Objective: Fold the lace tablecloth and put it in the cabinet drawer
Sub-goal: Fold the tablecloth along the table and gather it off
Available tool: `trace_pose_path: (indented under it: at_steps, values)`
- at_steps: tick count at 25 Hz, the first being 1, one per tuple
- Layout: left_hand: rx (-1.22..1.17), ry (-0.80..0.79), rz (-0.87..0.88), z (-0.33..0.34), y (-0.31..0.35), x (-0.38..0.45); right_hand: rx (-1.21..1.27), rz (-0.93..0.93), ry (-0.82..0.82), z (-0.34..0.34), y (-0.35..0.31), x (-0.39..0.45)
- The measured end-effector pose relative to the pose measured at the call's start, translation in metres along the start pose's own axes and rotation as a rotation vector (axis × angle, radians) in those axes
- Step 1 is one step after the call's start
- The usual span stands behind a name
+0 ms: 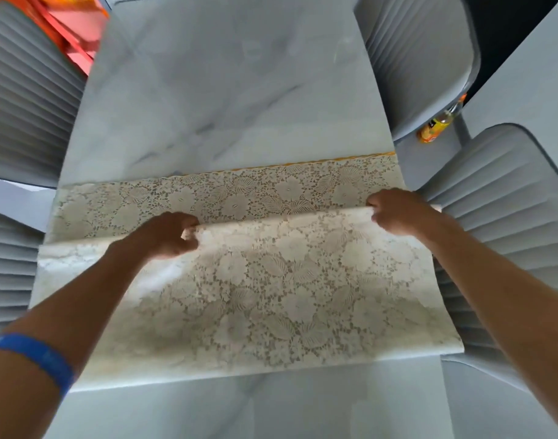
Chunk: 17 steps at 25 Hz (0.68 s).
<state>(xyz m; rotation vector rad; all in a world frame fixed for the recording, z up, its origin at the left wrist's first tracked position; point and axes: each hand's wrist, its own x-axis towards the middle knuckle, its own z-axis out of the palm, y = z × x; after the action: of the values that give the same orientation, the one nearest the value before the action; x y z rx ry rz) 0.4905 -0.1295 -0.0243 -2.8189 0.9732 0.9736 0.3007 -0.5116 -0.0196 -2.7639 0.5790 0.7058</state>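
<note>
A cream lace tablecloth with a flower pattern lies across the white marble table, folded into a wide band from the left edge to the right edge. A thin orange border shows along its far edge. My left hand is closed on the folded upper edge left of the middle. My right hand grips the same edge near the right side. Both lift that edge slightly above the layer beneath. No cabinet drawer is in view.
Grey ribbed chairs stand on both sides: one chair at the left, another chair at the right and a third at the back right. An orange drink bottle lies on the floor at the right. Something orange-pink sits at the top left.
</note>
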Motion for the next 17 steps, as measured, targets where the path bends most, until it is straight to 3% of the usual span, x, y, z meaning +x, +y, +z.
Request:
trace_pose_path:
  at_steps: [3, 5, 10, 17]
  values:
    - [0.382, -0.007, -0.314, -0.010, -0.015, 0.024, -0.070, 0.095, 0.111, 0.001, 0.001, 0.018]
    - [0.471, 0.059, -0.422, -0.024, -0.030, 0.033, -0.085, 0.134, 0.134, 0.003, 0.006, 0.028]
    - [0.447, 0.158, -0.460, -0.047, -0.048, 0.055, -0.081, 0.167, 0.324, -0.010, 0.009, 0.058]
    - [0.461, 0.277, -0.423, -0.063, -0.051, 0.089, -0.125, 0.206, 0.394, -0.019, 0.006, 0.102]
